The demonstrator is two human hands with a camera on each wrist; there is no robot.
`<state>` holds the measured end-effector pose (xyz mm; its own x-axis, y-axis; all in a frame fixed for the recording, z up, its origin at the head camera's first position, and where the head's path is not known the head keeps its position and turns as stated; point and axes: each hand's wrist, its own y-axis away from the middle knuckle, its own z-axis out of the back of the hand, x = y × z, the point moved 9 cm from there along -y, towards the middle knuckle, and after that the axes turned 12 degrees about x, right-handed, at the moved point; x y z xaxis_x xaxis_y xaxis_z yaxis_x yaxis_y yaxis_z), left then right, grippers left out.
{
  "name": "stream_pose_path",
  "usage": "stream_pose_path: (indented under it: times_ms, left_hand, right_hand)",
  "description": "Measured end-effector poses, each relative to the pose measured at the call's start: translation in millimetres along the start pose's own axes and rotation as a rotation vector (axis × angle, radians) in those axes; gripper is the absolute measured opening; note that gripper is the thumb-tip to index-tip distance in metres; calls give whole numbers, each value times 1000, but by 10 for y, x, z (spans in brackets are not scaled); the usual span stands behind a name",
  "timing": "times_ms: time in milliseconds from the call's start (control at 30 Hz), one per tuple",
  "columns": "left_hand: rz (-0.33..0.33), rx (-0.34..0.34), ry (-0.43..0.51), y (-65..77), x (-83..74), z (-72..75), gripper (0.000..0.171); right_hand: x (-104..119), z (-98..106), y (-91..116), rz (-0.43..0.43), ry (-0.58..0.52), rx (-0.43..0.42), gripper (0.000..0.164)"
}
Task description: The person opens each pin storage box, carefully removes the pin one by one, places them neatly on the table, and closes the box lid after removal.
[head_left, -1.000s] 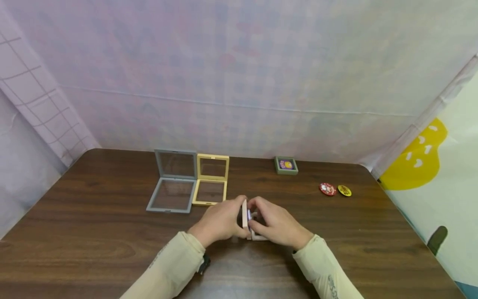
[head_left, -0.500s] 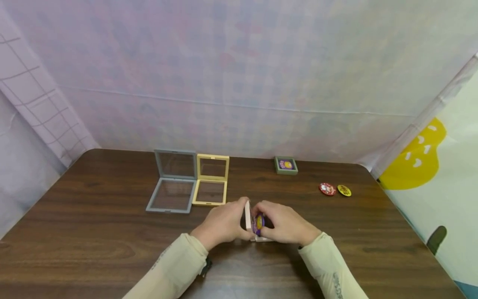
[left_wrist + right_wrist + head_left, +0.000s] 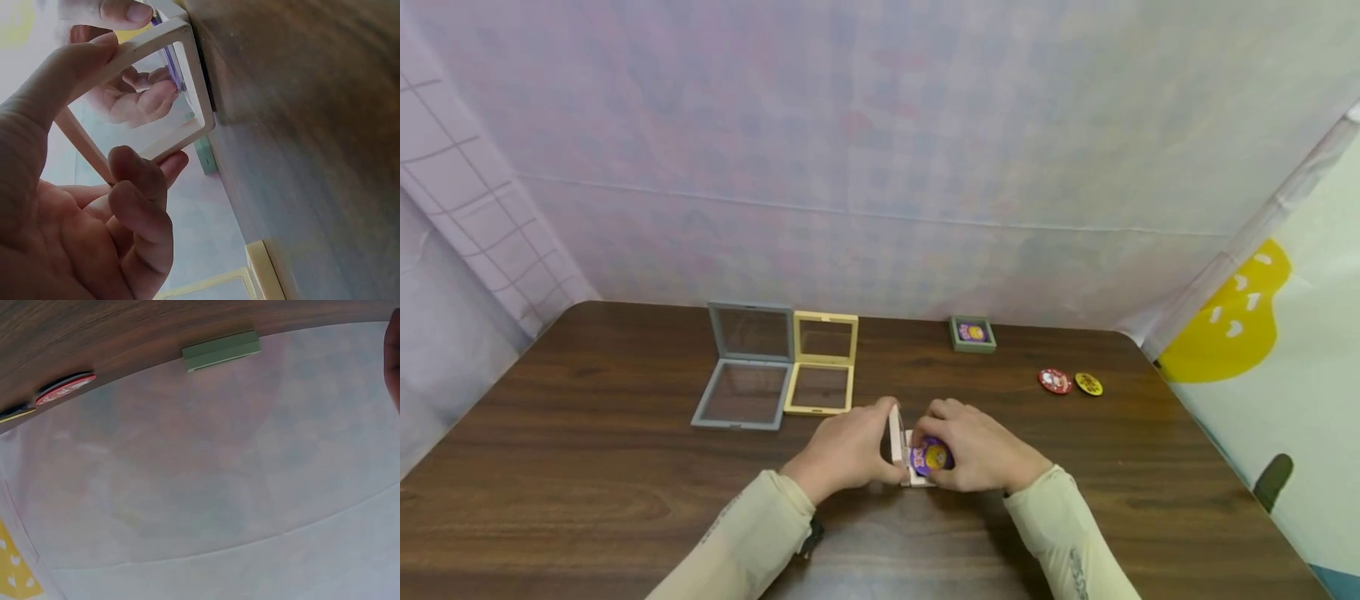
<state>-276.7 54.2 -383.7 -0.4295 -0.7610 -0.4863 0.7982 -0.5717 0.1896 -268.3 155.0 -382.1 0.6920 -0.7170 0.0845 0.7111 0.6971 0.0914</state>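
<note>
A small pale display frame point(image 3: 896, 435) with clear film stands unfolded on the table, one half upright and the other lying flat. My left hand point(image 3: 842, 443) holds the upright half, thumb on one edge and fingers on the opposite one. Between the thumb and fingers of my right hand point(image 3: 985, 448) is a round purple badge point(image 3: 936, 456) with a yellow figure, face up over the flat half. Through the clear film, the left wrist view shows the badge's purple edge point(image 3: 172, 69) by the right fingers. The right wrist view catches only a bit of a finger point(image 3: 392, 359).
Unfolded grey point(image 3: 737, 426) and yellow point(image 3: 818, 410) frames stand at back left. A closed green frame point(image 3: 973, 347) with a purple badge inside lies near the back edge. Further right lie a red badge point(image 3: 1055, 381) and a yellow badge point(image 3: 1088, 383). A patterned cloth point(image 3: 880, 167) hangs behind.
The purple badge has tipped from on edge to face up as my right hand moved slightly right, lowering it onto the flat half. My left hand keeps holding the upright half.
</note>
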Motion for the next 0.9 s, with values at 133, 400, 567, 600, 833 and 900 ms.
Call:
stream_pose_path:
  times_ms: [133,400,567,600,833,900]
  left_hand:
    - [-3,-6,11,7,1,-3,84]
    - [7,-15,11,-3,-1,-15,89]
    - [3,-18,11,1,-21,-12,90]
    - [1,-19,12,4,-24,-10,89]
    - [-6,-25,15,16,-23,-10,90]
    - [-6,-25,17,15,-21,-14,90]
  right_hand:
    - [-15,-12,-6,0,-26,27,40]
    - [-62,-31,-1,-29,-118,67,39]
    - [-86,-35,2,-43,-154,77,39]
    - [-85,-39,0,-46,-165,82,39]
    - [-80,-80,-23,-51,-226,118,43]
    - [-85,-83,-24,-50,-234,119,43]
